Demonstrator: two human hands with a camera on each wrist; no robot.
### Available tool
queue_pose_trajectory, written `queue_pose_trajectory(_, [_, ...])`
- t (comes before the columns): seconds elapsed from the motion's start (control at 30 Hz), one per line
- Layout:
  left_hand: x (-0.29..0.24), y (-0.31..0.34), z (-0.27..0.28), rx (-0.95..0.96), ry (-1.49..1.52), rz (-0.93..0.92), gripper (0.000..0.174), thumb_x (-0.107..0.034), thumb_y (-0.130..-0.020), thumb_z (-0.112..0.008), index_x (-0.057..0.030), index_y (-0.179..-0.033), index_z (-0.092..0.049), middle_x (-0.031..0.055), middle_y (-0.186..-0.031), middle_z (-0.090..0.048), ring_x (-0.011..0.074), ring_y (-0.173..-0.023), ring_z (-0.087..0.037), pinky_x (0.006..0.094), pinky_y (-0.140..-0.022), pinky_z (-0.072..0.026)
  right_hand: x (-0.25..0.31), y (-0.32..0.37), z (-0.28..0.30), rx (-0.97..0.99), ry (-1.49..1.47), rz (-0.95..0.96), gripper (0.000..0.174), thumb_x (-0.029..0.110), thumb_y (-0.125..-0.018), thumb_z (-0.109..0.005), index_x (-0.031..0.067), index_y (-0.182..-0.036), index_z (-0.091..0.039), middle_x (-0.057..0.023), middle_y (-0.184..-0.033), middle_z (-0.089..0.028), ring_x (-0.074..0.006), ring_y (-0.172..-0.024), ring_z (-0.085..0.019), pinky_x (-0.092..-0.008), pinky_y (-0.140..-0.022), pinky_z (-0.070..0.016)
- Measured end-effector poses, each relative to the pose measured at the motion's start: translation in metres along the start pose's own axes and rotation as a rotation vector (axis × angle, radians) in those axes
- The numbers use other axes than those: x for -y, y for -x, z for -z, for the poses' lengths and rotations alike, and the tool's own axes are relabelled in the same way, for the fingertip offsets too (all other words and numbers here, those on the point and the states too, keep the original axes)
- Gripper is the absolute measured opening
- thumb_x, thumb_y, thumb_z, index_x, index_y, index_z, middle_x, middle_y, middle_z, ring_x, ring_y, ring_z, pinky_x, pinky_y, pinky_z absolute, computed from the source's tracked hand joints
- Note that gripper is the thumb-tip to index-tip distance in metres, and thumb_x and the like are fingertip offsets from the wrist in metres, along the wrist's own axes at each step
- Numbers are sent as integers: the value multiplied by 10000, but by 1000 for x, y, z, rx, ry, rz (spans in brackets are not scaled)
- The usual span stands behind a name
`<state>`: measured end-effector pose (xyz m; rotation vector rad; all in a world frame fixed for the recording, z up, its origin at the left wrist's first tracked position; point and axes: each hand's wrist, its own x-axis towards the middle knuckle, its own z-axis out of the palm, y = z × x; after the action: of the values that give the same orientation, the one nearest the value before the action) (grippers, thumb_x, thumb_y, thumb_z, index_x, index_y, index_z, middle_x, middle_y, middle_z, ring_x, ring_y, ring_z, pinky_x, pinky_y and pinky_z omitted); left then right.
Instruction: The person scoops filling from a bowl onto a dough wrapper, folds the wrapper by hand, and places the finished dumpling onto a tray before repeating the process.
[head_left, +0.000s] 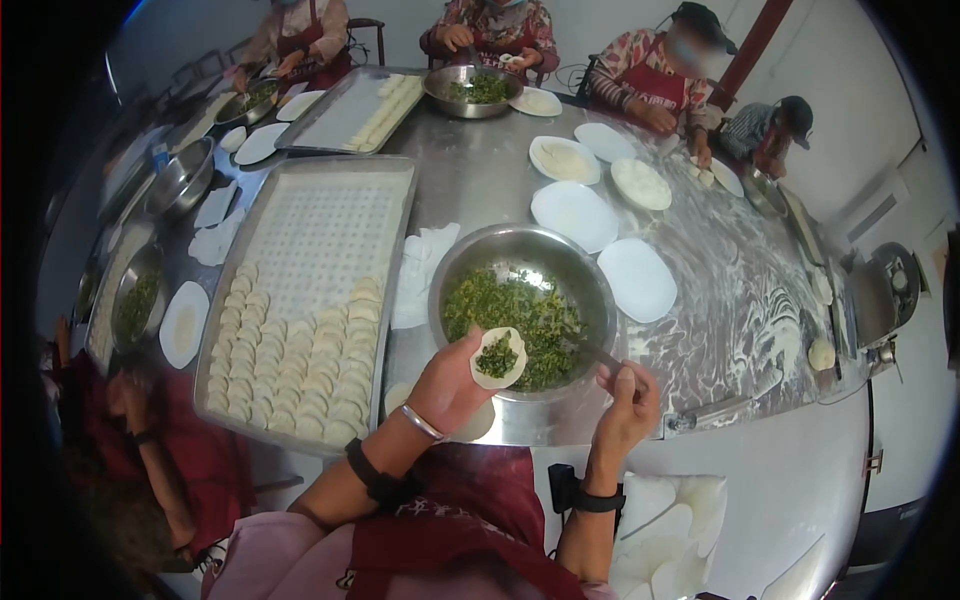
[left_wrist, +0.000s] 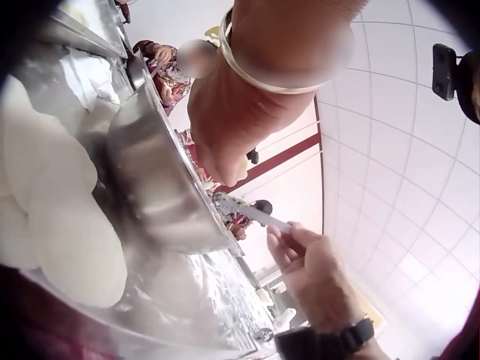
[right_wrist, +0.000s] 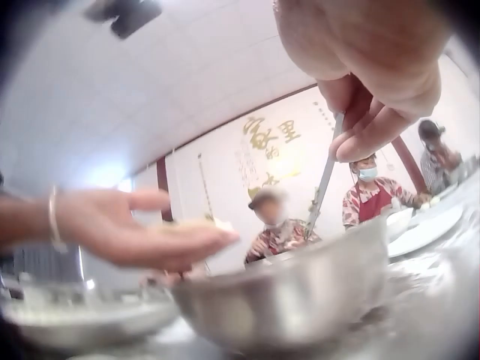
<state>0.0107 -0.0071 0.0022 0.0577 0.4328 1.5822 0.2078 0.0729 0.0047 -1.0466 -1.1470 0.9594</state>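
Observation:
A round dough wrapper [head_left: 489, 379] with chopped green filling [head_left: 497, 356] in its middle lies on my left hand [head_left: 445, 388], at the near edge of a steel bowl [head_left: 607, 300]. The right wrist view shows the left hand [right_wrist: 127, 232] palm up, fingers held straight. My right hand [head_left: 629, 408] grips a flat metal utensil [head_left: 597, 353] at the bowl's right side. In the left wrist view green bits cling to the tip of the utensil [left_wrist: 259, 216], pinched by the right hand [left_wrist: 319, 274]. More green filling [head_left: 540, 345] fills the bowl.
Left of the bowl is a tray [head_left: 320, 200] with rows of folded dumplings [head_left: 290, 375]. White plates [head_left: 637, 280] stand beyond and right of the bowl; flour [head_left: 740, 290] covers the table's right side. Several people sit around the table. Stacked wrappers [head_left: 468, 424] lie below my left hand.

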Motion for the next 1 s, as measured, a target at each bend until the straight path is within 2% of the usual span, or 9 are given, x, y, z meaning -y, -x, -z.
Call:
queue_pose_trajectory(0.1, [1, -3, 7, 15, -8, -5, 373, -294, -1069, -403, 1, -1279, -490, 144, -1262, -576, 273, -1179, -559, 444, -1058, -431, 17, 7, 0, 41, -261, -186, 141, 41, -971, -567, -76, -1040, -608, -145, -878, -665, -265, -766, -719, -324, -690, -617])
queue_pose_trajectory(0.2, [1, -1, 5, 1, 0, 12, 367, -286, -1069, -403, 0, -1282, -488, 145, -1267, -572, 274, -1195, -552, 447, -1067, -424, 18, 13, -4, 80, -356, -295, 144, 49, -965, -586, -69, -1044, -608, -136, -869, -655, -284, -744, -721, -331, -661, -624])
queue_pose_trajectory(0.4, [0, 4, 4, 19, 19, 19, 384, -282, -1070, -394, 5, -1313, -472, 141, -1285, -563, 273, -1209, -545, 439, -1081, -413, 10, 18, -12, 82, -336, -293, 147, 56, -968, -583, -66, -1047, -605, -146, -900, -649, -297, -728, -721, -328, -643, -629])
queue_pose_trajectory(0.5, [-2, 6, 0, 19, -6, 14, 400, -290, -1070, -391, 8, -1327, -465, 139, -1294, -560, 268, -1217, -538, 437, -1088, -403, 8, 21, -13, 118, -335, -397, 139, 46, -969, -570, -70, -1038, -604, -153, -907, -651, -296, -711, -719, -331, -623, -629])
queue_pose_trajectory(0.7, [-4, 7, 3, 37, 1, 5, 408, -305, -1070, -392, 5, -1322, -470, 140, -1295, -561, 262, -1226, -531, 438, -1094, -393, 10, 22, -13, 83, -330, -384, 141, 38, -954, -572, -79, -1024, -606, -161, -884, -656, -292, -694, -717, -338, -606, -630])
queue_pose_trajectory(0.9, [-4, 7, 8, 60, 21, 0, 393, -310, -1073, -384, -16, -1315, -481, 118, -1283, -568, 257, -1207, -537, 438, -1075, -400, 21, 32, -18, 240, -255, -435, 144, 35, -946, -573, -77, -1028, -610, -152, -834, -662, -270, -667, -715, -298, -603, -607])
queue_pose_trajectory(1.0, [-5, 9, 10, 53, 5, 11, 400, -315, -1074, -379, -15, -1317, -480, 115, -1286, -562, 256, -1212, -529, 438, -1077, -393, 18, 32, -21, 209, -219, -434, 145, 38, -945, -576, -77, -1026, -611, -150, -824, -664, -260, -665, -715, -286, -600, -596])
